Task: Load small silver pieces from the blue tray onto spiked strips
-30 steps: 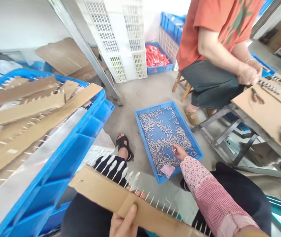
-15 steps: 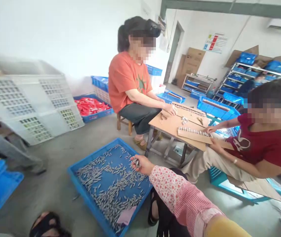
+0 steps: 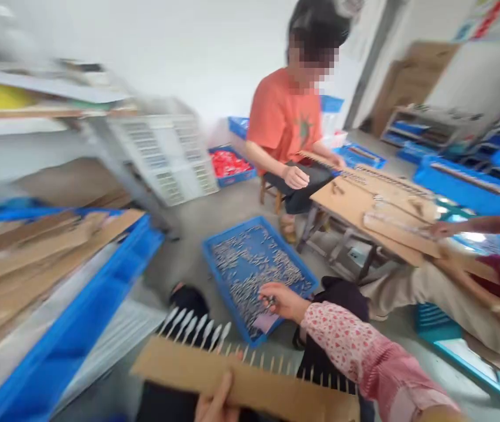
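Note:
A brown cardboard strip [image 3: 250, 378] crosses the bottom of the head view above my lap, with thin sticks [image 3: 271, 364] standing in a row along its upper edge. Slender whitish tips [image 3: 194, 325] cap several sticks at the left end; the others are bare. My left hand [image 3: 220, 401] is closed around the strip's lower middle, thumb on its face. Beyond the strip, my right hand [image 3: 285, 300] is closed on small grey pieces, partly hidden by the fingers. Below it on the floor lies a blue tray [image 3: 217, 281] strewn with small grey pointed pieces [image 3: 250, 287].
To the left, a blue bin [image 3: 113, 302] holds cardboard strips [image 3: 56, 269]. A co-worker in orange [image 3: 276, 117] sits beyond a low wooden table [image 3: 346, 202]. Another co-worker's arm [image 3: 487, 224] reaches over it from the right. A pink slip [image 3: 267, 321] lies in the tray.
The view has swung left and down. My left hand and the cardboard strip have come into view. My right hand has moved from the tray's right side to above its near end, still closed.

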`<state>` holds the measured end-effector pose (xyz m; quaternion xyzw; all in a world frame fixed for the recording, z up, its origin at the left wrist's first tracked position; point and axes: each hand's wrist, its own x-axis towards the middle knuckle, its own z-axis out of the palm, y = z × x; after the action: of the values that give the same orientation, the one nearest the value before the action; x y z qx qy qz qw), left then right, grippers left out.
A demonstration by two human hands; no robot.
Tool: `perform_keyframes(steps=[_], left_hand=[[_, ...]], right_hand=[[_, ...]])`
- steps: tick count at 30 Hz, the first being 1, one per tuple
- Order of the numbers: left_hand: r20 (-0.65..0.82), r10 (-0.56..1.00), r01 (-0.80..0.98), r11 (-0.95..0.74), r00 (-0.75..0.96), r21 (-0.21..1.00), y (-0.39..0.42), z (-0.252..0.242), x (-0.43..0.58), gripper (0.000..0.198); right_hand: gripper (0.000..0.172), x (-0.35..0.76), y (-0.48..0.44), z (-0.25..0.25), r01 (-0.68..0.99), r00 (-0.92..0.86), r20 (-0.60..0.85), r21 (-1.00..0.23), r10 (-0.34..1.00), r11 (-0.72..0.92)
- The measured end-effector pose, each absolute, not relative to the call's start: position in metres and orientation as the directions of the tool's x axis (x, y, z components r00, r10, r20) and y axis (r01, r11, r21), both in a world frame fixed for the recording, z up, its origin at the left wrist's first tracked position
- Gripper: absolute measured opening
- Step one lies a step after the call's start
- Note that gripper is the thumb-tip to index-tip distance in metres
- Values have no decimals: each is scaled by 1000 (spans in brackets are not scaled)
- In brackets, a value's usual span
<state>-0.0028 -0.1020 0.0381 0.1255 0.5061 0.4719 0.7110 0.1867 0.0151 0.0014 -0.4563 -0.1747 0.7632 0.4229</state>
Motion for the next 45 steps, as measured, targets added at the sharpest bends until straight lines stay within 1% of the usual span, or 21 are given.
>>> perform_keyframes(steps=[2, 4, 8, 15, 19, 23, 25, 27, 29, 33, 35, 37, 45], left_hand=[[-636, 771, -627, 496, 1, 600, -104, 22, -8, 43], [-646, 763, -719, 443, -11, 536, -103, 10, -9, 49], [-636, 771, -775, 403, 1, 487, -101, 3, -8, 45], [-635, 772, -751, 439, 33, 494, -98, 4, -10, 34], [-637, 770, -731, 454, 34, 509, -95, 5, -11, 32], [-628, 778, -707, 460, 28, 537, -94, 7, -11, 30], [-632, 774, -697, 467, 26, 544, -94, 8, -12, 29], [-631, 775, -691, 470, 26, 549, -94, 7, -12, 29], [-628, 778, -695, 466, 25, 548, -94, 7, -12, 28], [-641, 767, -710, 465, 25, 529, -94, 8, -12, 26], [-647, 762, -713, 463, 18, 526, -94, 9, -12, 26], [-654, 756, -717, 459, 6, 524, -94, 8, -13, 28], [-662, 750, -736, 449, 2, 507, -93, 5, -12, 30]], right_hand=[[35, 175, 9, -12, -481, -266, -543, -641, 796, -598], [35, 166, 6, -19, -458, -331, -539, -626, 774, -631], [35, 155, -2, -20, -367, -415, -534, -643, 737, -672], [29, 147, -12, -21, -279, -475, -533, -663, 700, -694], [31, 144, -16, -21, -143, -497, -534, -728, 684, -671], [30, 142, -16, -14, 21, -567, -535, -769, 626, -639], [29, 142, -14, -10, 52, -606, -525, -776, 598, -629], [26, 142, -11, -8, 32, -634, -510, -769, 581, -639], [24, 141, -9, -8, -35, -634, -497, -747, 592, -664], [27, 139, -6, -13, -189, -543, -525, -684, 655, -705], [29, 138, -6, -14, -232, -488, -545, -672, 682, -703], [29, 138, -6, -15, -241, -461, -555, -673, 692, -700], [27, 135, -9, -5, -218, -465, -543, -695, 699, -685]])
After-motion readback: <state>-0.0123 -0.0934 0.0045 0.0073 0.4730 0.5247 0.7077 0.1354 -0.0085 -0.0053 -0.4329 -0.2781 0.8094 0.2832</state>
